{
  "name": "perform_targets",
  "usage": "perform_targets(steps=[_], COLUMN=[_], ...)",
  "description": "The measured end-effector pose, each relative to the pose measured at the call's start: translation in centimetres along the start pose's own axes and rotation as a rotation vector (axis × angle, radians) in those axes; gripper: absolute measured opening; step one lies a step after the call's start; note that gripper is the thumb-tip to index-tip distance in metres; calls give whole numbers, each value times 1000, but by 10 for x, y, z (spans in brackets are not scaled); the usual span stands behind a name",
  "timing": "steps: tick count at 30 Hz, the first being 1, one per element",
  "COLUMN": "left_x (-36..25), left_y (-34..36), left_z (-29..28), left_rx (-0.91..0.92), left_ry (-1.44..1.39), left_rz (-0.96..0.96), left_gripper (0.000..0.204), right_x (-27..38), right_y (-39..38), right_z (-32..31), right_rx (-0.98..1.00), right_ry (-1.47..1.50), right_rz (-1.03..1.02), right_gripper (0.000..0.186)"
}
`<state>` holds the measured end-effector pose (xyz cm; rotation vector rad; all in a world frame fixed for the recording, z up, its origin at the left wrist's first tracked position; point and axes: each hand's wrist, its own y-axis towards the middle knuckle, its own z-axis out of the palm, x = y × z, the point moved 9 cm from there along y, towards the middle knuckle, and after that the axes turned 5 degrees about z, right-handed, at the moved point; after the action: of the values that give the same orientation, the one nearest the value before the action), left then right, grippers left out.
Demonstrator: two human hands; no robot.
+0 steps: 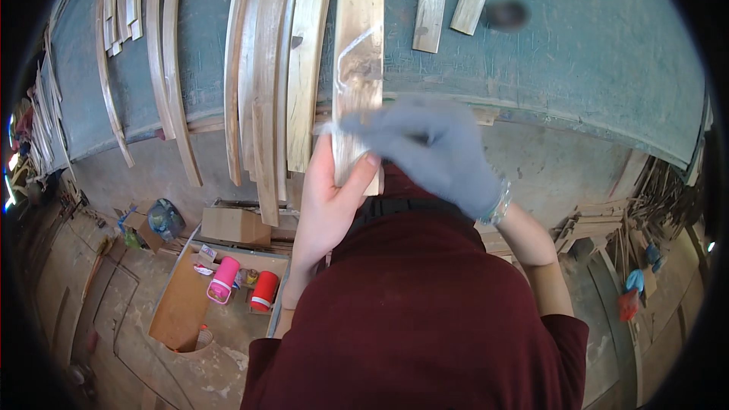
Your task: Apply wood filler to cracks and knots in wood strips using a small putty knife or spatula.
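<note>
The bare left hand (332, 193) grips the near end of a wooden board (360, 30) — thumb across its top face — and the board runs away ahead of that hand over a green table (531, 68). Just right of it, the gloved right hand (434, 150) blurs over the board; whether its fingers hold anything, I cannot tell. More strips (269, 68) lie left of the board.

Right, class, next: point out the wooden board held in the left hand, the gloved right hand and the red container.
Wooden board (360, 47): head view, on its upward face, beyond the hands.
Gloved right hand (444, 150): head view, on the middle of the blurred glove.
Red container (265, 288): head view, on its red side.
</note>
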<state>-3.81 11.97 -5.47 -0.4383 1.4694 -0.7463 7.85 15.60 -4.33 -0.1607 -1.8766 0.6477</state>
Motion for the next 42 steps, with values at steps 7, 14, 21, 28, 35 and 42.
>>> perform_targets(steps=[7,14,21,28,35,42], left_x=[-6,-8,-9,-13,-13,-11], left_y=[-1,1,2,7,6,3], left_z=[-3,-6,-10,-13,-17,-26], left_rx=[27,24,13,26,16,33], left_ry=[40,27,91,47,-2,-13], left_rz=[79,115,65,51,46,-87], left_gripper=[32,28,28,28,31,31], right_x=[-8,-13,-20,-14,-23,3], right_y=[6,11,18,16,24,26], right_z=[-5,-11,-17,-17,-34,-15], right_rx=[-141,-254,-215,-249,-366,-178], right_ry=[213,353,176,202,316,159], right_rz=[-65,-88,-10,-2,-15,-121], right_gripper=[18,17,17,17,18,16])
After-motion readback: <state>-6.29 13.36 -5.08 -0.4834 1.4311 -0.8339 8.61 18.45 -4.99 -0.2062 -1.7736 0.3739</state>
